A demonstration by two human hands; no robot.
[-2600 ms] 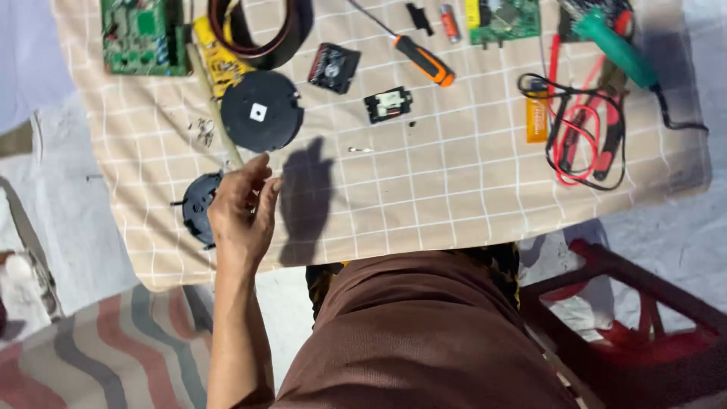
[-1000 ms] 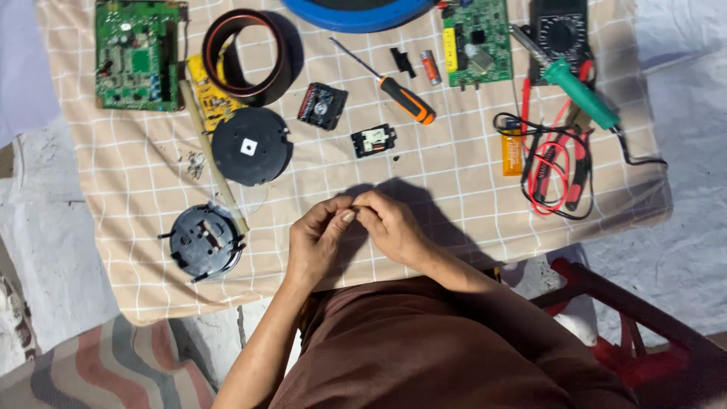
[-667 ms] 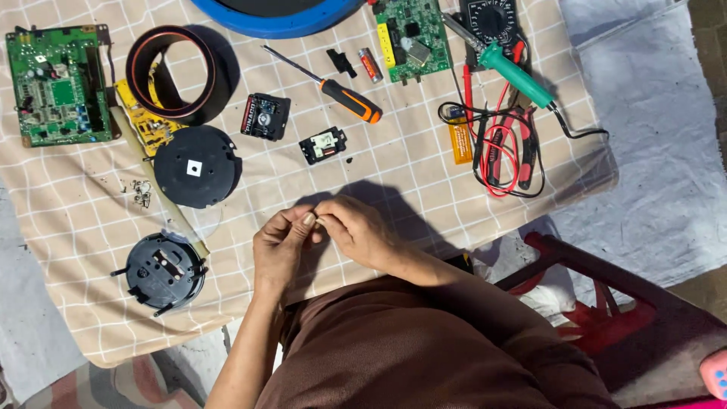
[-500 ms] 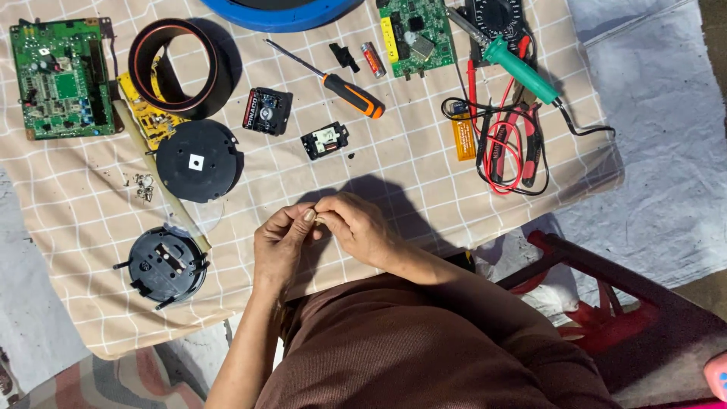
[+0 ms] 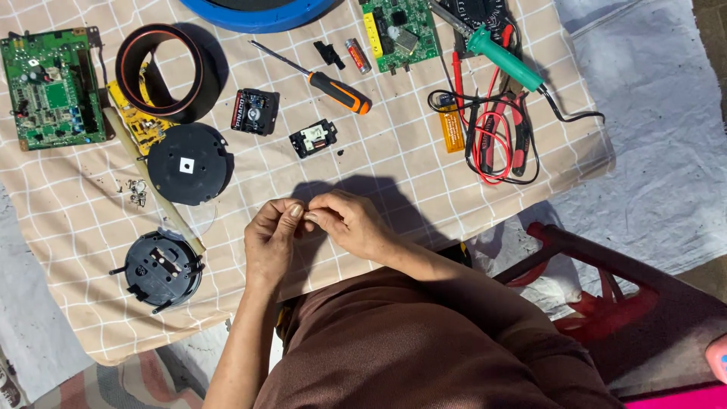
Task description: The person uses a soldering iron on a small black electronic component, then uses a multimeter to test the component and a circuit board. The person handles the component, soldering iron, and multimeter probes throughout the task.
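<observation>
The left hand (image 5: 274,236) and the right hand (image 5: 350,226) are meeting fingertip to fingertip just above the near edge of the bench, which is covered by a beige checked cloth (image 5: 379,163). Both are pinching together on something tiny held between them; it is too small to identify, and holding it up close to the body is likely letting the person see and turn it.

The parts are lying spread out in the open rather than sorted into any box. A round black plastic housing with wire legs (image 5: 160,269) is sitting near the left hand, and a flat black disc with a white square at its centre (image 5: 189,163) is lying just beyond it. A few small silvery screws (image 5: 137,192) are gathered loose beside that disc, probably to stop them scattering.

Further off, a black-and-orange screwdriver (image 5: 333,85), a small black module with a white connector (image 5: 313,138) and a square black component (image 5: 254,111) are resting within reach. A green circuit board (image 5: 53,87) is lying at the far left, a dark ring with a reddish inner wall (image 5: 159,70) beside it, holding nothing. A teal-handled soldering iron (image 5: 503,59) is lying across red and black test leads (image 5: 496,140) on the right.
</observation>
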